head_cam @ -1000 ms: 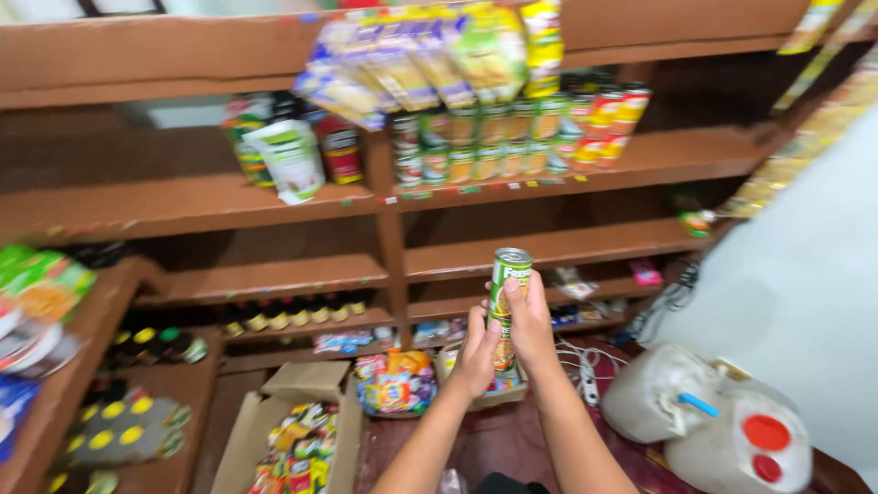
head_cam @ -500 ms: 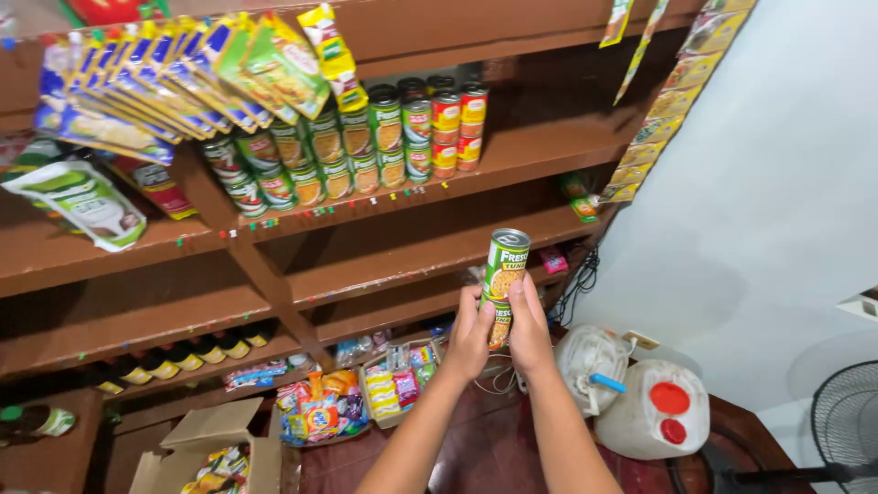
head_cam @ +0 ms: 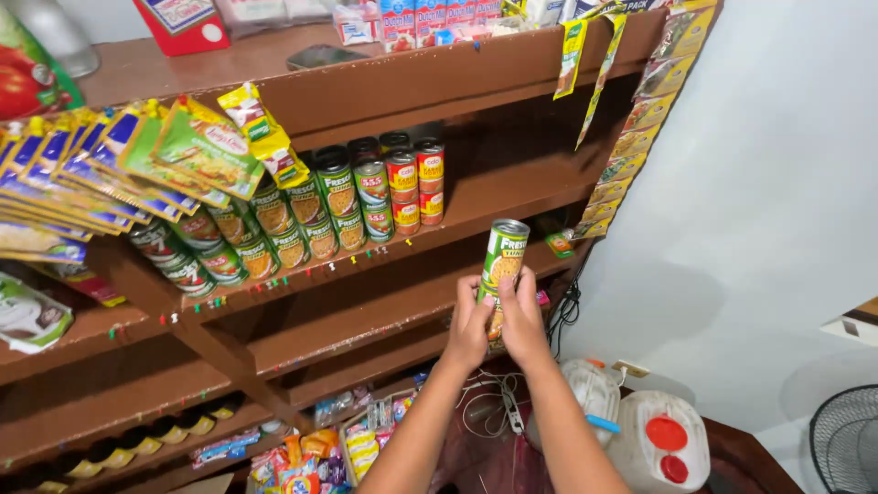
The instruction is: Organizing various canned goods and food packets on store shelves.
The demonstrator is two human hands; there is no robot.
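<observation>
head view, hands: the left hand (head_cam: pixel 469 331) and the right hand (head_cam: pixel 523 322) were raised together in front of the shelves, both wrapped round one stack of tall green-labelled tin cans (head_cam: pixel 500 274).
grip, left: fingers curled shut against the left side of the stack's lower part.
grip, right: fingers closed on the right side, thumb up along the label.
place of the cans: upright, held in the air in front of the brown wooden shelf unit (head_cam: pixel 512 183), below and to the right of the shelved tins, touching no shelf; the lower can was mostly hidden by the hands.
shelved tins: a row of green-labelled cans stacked two high (head_cam: pixel 311 215) stood on the middle shelf, with red-labelled cans (head_cam: pixel 416 187) just beside them on the right.
hanging goods: strips of green and yellow sachets (head_cam: pixel 165 155) hung at upper left, a yellow sachet strip (head_cam: pixel 631 137) down the right post.
below: two white plastic jugs with red caps (head_cam: pixel 658 444) stood near the right forearm; a black fan (head_cam: pixel 846 439) was at the far right edge.
</observation>
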